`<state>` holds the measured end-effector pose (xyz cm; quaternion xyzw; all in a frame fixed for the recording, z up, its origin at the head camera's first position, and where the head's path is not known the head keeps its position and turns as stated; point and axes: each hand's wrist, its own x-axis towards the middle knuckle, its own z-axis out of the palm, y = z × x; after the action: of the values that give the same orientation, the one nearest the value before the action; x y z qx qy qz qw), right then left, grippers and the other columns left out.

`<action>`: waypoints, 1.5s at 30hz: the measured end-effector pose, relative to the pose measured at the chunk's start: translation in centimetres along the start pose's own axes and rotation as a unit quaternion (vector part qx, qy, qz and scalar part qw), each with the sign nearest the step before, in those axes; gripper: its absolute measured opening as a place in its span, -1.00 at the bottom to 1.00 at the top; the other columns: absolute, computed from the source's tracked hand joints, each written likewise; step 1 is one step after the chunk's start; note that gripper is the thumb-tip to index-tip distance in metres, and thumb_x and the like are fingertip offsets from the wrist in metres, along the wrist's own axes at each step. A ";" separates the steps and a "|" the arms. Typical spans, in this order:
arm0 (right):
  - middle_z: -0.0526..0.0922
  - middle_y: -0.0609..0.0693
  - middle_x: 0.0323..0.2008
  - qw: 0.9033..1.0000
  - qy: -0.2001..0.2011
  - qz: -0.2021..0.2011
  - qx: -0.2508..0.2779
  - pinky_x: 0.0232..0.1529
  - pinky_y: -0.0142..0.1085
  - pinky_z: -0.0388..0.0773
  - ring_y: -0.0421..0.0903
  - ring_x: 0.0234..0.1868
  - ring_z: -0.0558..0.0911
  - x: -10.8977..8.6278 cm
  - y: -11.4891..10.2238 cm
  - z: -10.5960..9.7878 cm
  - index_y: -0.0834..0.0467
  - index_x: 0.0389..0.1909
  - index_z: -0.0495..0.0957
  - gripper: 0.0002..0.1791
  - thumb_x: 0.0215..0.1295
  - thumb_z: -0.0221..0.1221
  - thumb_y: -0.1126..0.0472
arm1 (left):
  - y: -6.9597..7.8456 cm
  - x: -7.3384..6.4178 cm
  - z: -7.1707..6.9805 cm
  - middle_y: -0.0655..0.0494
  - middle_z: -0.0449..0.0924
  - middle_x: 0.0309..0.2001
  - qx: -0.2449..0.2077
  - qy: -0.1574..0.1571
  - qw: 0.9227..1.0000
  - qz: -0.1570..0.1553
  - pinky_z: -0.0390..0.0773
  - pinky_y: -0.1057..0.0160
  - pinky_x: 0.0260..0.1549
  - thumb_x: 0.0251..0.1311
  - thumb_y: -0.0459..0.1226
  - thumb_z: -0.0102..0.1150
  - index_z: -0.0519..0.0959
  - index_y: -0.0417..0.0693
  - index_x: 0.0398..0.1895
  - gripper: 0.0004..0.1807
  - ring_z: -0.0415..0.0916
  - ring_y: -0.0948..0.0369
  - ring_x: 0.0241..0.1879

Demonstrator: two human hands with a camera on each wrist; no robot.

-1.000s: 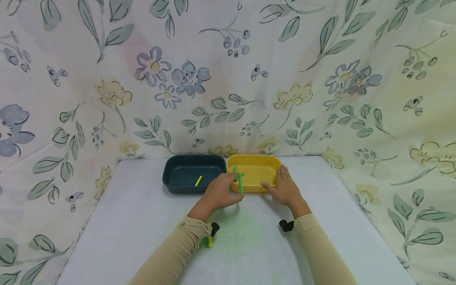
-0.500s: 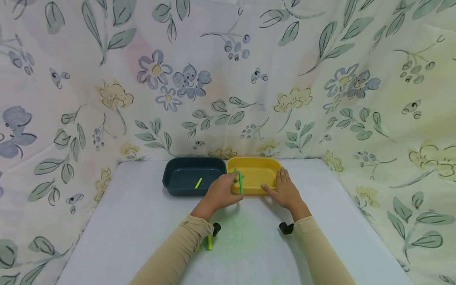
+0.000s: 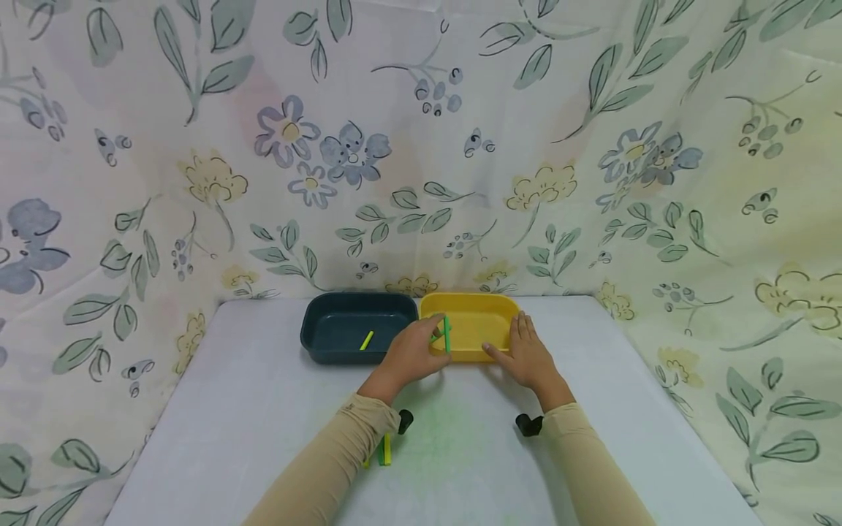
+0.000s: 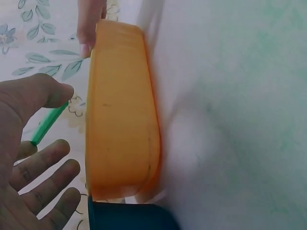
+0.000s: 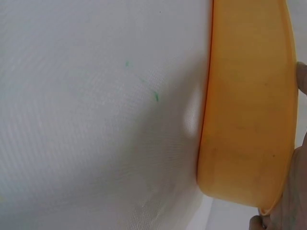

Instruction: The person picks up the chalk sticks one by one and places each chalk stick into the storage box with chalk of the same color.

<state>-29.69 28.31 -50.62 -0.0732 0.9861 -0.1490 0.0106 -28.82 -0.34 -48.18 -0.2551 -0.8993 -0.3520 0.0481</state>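
Observation:
My left hand (image 3: 413,352) pinches a green chalk stick (image 3: 447,334) between thumb and index finger, upright over the left front of the yellow tray (image 3: 476,356). In the left wrist view, the green chalk stick (image 4: 49,123) spans from thumb to index finger while the other fingers stay spread. Another green piece shows just behind it, partly hidden by my hand. My right hand (image 3: 530,358) rests on the yellow tray's right end, thumb on the front rim and fingers straight along the side. In the right wrist view, that hand (image 5: 295,191) touches the tray's rim and corner.
A dark blue tray (image 3: 359,357) stands against the yellow one on the left, with a yellow chalk stick (image 3: 367,340) inside. Several yellow and green sticks (image 3: 385,449) lie by my left forearm, partly covered. Green smudges mark the white cloth (image 3: 447,424). A floral curtain hangs behind.
My left hand has edged forward and slightly up with the green chalk stick, farther over the yellow tray. My right hand has stayed on the tray. The head view has tilted slightly upward.

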 end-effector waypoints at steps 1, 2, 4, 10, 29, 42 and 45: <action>-0.31 0.42 0.69 1.000 -0.001 0.000 -0.002 0.67 0.25 -0.05 0.39 0.71 -0.21 0.0 0.0 0.1 0.50 0.65 -0.27 0.33 0.46 -0.19 -0.61 | 0.0 0.1 0.0 -0.07 0.72 0.13 0.000 0.001 1.000 0.000 0.68 0.00 0.03 0.23 -0.09 0.45 0.36 -0.14 0.58 -0.13 0.68 -0.01 0.07; -0.31 0.42 0.69 1.000 -0.002 0.000 -0.003 0.68 0.24 -0.05 0.38 0.72 -0.22 0.0 0.0 0.1 0.49 0.65 -0.28 0.33 0.46 -0.19 -0.61 | 0.1 0.1 0.0 -0.08 0.72 0.14 -0.001 0.000 1.000 -0.002 0.67 0.00 0.04 0.24 -0.10 0.45 0.36 -0.14 0.58 -0.13 0.68 -0.02 0.07; -0.32 0.41 0.69 1.000 -0.004 0.001 -0.004 0.68 0.23 -0.05 0.38 0.72 -0.22 0.0 0.1 0.2 0.48 0.65 -0.29 0.34 0.46 -0.20 -0.62 | 0.3 0.2 0.0 -0.08 0.72 0.14 0.002 -0.001 1.000 -0.005 0.67 -0.01 0.05 0.26 -0.12 0.45 0.34 -0.12 0.59 -0.14 0.67 -0.02 0.09; -0.31 0.41 0.70 1.000 -0.003 0.003 -0.002 0.68 0.24 -0.03 0.37 0.72 -0.22 0.0 0.2 0.2 0.48 0.66 -0.28 0.33 0.46 -0.18 -0.61 | 0.8 0.6 0.2 -0.07 0.75 0.07 0.038 0.023 0.999 0.005 0.68 0.02 -0.05 0.32 -0.20 0.43 0.33 -0.10 0.61 -0.18 0.65 0.06 -0.02; -0.30 0.44 0.69 1.000 0.005 -0.012 -0.012 0.67 0.24 -0.02 0.39 0.72 -0.21 0.5 0.6 0.5 0.50 0.65 -0.26 0.32 0.47 -0.20 -0.60 | 0.6 -0.8 -0.1 -0.06 0.71 0.12 0.041 0.027 0.999 0.005 0.63 0.02 0.05 0.32 -0.17 0.46 0.46 -0.16 0.50 -0.28 0.57 0.05 0.00; -0.34 0.42 0.69 1.000 0.001 -0.009 -0.006 0.67 0.26 -0.05 0.39 0.72 -0.24 0.6 0.9 0.6 0.49 0.65 -0.29 0.34 0.46 -0.22 -0.62 | 0.4 -4.1 -1.5 -0.04 0.68 0.08 0.033 0.036 0.999 -0.018 0.58 0.01 0.06 0.31 -0.11 0.48 0.46 -0.13 0.50 -0.26 0.50 0.10 -0.02; -0.34 0.41 0.69 1.000 0.001 -0.009 -0.006 0.67 0.25 -0.04 0.38 0.72 -0.25 0.6 0.9 0.7 0.48 0.65 -0.29 0.34 0.46 -0.22 -0.62 | 0.1 -4.8 -1.8 0.01 0.67 0.11 0.027 0.029 0.999 -0.026 0.59 0.01 0.10 0.33 -0.09 0.46 0.45 -0.07 0.52 -0.27 0.52 0.09 0.03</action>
<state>-30.41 28.85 -51.53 -0.0819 0.9863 -0.1429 0.0081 -24.78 -3.45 -48.03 -0.2195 -0.9131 -0.3359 0.0720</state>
